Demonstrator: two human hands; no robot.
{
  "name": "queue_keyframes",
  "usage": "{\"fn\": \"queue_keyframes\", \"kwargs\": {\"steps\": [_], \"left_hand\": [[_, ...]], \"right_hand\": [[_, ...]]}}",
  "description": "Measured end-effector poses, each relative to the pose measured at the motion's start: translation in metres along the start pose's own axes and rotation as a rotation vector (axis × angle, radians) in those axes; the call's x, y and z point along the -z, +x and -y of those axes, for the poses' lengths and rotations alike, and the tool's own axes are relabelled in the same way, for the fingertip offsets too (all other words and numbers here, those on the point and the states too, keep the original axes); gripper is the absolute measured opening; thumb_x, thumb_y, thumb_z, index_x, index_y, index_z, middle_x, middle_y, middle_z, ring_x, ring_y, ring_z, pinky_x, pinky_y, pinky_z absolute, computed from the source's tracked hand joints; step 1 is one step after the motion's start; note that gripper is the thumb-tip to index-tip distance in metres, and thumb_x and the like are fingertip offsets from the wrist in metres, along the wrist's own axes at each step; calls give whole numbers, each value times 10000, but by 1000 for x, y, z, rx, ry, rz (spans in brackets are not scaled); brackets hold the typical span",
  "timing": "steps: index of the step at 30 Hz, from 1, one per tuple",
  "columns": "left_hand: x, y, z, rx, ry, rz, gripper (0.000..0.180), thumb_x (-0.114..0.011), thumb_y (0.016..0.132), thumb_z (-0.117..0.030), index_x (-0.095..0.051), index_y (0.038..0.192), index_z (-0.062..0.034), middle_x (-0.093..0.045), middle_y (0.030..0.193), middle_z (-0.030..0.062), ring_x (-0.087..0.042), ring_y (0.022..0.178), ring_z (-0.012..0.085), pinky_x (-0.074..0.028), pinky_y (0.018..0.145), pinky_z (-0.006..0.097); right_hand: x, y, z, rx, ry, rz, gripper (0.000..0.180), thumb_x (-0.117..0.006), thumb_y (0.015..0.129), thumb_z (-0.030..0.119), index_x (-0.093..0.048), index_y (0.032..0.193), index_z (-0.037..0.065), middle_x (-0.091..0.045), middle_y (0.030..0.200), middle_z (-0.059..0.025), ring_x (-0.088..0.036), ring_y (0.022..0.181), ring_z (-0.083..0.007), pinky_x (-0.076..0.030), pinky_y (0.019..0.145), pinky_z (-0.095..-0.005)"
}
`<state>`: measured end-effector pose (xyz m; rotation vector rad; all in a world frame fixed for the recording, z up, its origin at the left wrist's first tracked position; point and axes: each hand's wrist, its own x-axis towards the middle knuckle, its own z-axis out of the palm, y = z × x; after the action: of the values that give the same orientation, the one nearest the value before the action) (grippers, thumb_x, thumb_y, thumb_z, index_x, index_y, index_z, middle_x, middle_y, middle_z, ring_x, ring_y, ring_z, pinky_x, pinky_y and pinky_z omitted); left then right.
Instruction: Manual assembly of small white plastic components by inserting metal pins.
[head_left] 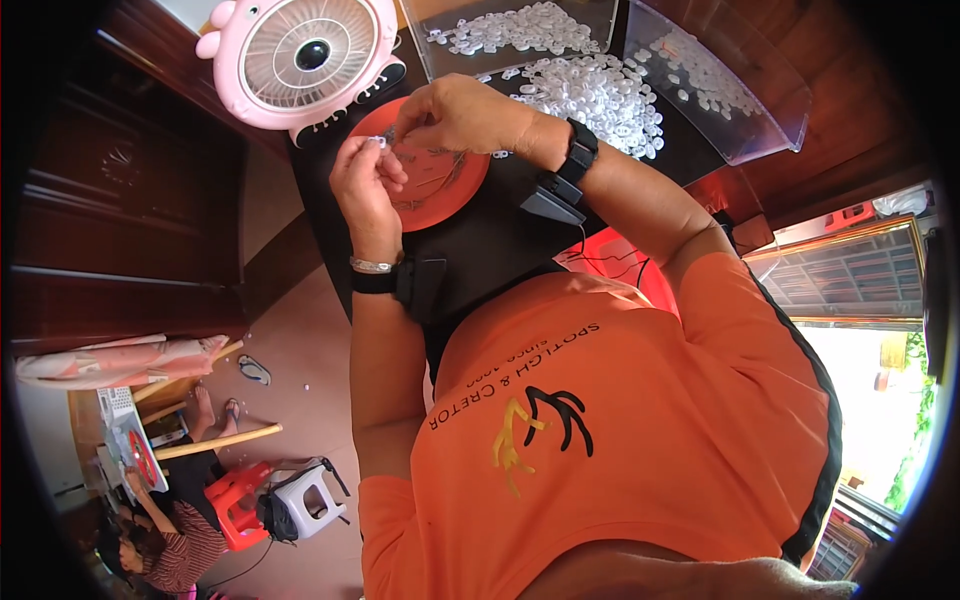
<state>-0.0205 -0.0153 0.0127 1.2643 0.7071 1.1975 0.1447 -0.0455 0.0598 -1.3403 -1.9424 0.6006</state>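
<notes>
My left hand (366,190) is raised over the near left part of a round orange-red plate (472,188), its thumb and forefinger closed on a small white plastic piece (377,142). Just to its right, my right hand (462,112) reaches over the plate with fingertips pinched together. Something small and greyish shows at those fingertips, too fine to name. The two hands' fingertips nearly meet. Thin dark wire-like strips lie scattered on the plate. Beyond my right hand a large heap of small white oval pieces (590,100) spreads on the black tabletop (480,262).
A pink animal-shaped fan (314,55) stands at the far left. Clear plastic panels (745,150) border the heap, with more white pieces around them. Black devices (553,198) are strapped to both wrists; a cable hangs from the right one. At lower left a person (172,540) sits near stools (308,500).
</notes>
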Motion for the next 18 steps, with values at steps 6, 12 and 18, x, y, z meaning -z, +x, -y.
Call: {"fn": "queue_keyframes", "kwargs": {"steps": [6, 12, 18], "left_hand": [[7, 5, 3, 26, -98, -99, 103, -528, 856, -127, -543, 785, -54, -540, 611, 11, -497, 491, 91, -355, 448, 201], [4, 2, 0, 34, -99, -122, 78, -552, 834, -105, -544, 776, -53, -539, 610, 11, -496, 491, 93, -354, 451, 202], [3, 1, 1, 49, -95, -109, 79, -548, 831, -107, -544, 775, -52, -533, 605, 14, -490, 488, 96, -351, 447, 205]], "right_hand": [[-18, 8, -17, 95, -482, 108, 207, -619, 738, 200, -682, 899, 88, -659, 779, -113, -632, 750, -293, -494, 652, -389], [-36, 12, -23, 76, -701, 220, 140, -594, 741, 174, -658, 809, 70, -665, 793, -116, -643, 789, -300, -503, 663, -412], [-43, 7, -25, 103, -724, 251, 172, -557, 761, 127, -637, 881, 32, -660, 824, -156, -640, 819, -324, -504, 709, -412]]}}
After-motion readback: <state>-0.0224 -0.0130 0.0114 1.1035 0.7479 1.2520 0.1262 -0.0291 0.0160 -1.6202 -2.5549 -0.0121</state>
